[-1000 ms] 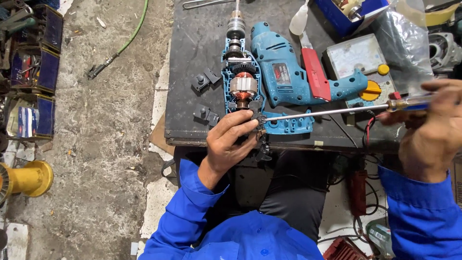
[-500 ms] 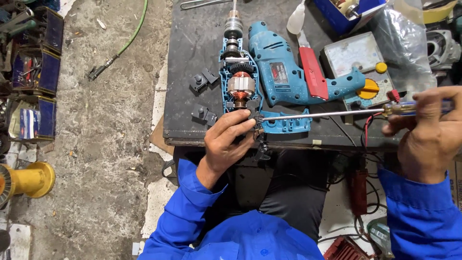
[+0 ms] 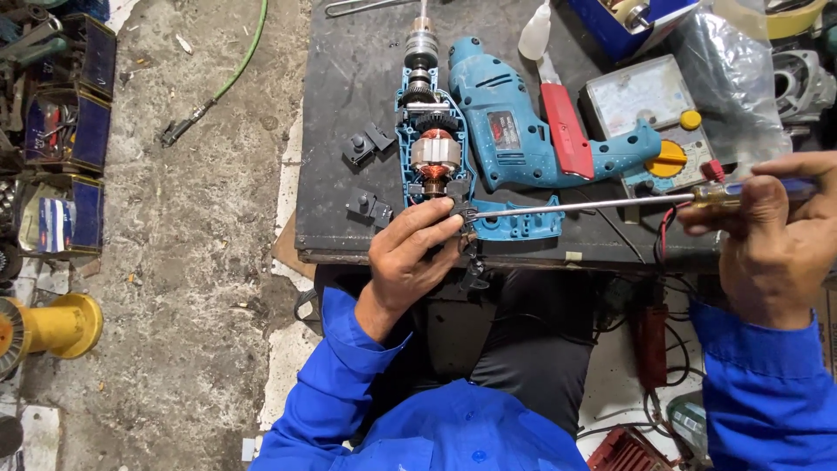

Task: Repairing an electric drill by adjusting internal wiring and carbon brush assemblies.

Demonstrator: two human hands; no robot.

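Observation:
An opened blue electric drill lies on the dark table (image 3: 349, 105): one half-shell (image 3: 436, 148) shows the copper motor armature and chuck, the other shell half (image 3: 523, 131) lies beside it. My left hand (image 3: 410, 257) pinches a small part at the lower end of the open half-shell. My right hand (image 3: 767, 235) grips a long screwdriver (image 3: 575, 207) by its yellow and blue handle; the shaft runs left and its tip meets the spot at my left fingers.
Small black parts (image 3: 366, 144) lie left of the drill. A red-handled tool (image 3: 567, 131), a white bottle, a meter with a yellow dial (image 3: 667, 113) and a plastic bag sit at the back right. Blue boxes and a yellow object (image 3: 52, 327) are on the floor at left.
My right hand and the screwdriver handle have dropped slightly. The left hand stays at the drill's lower end.

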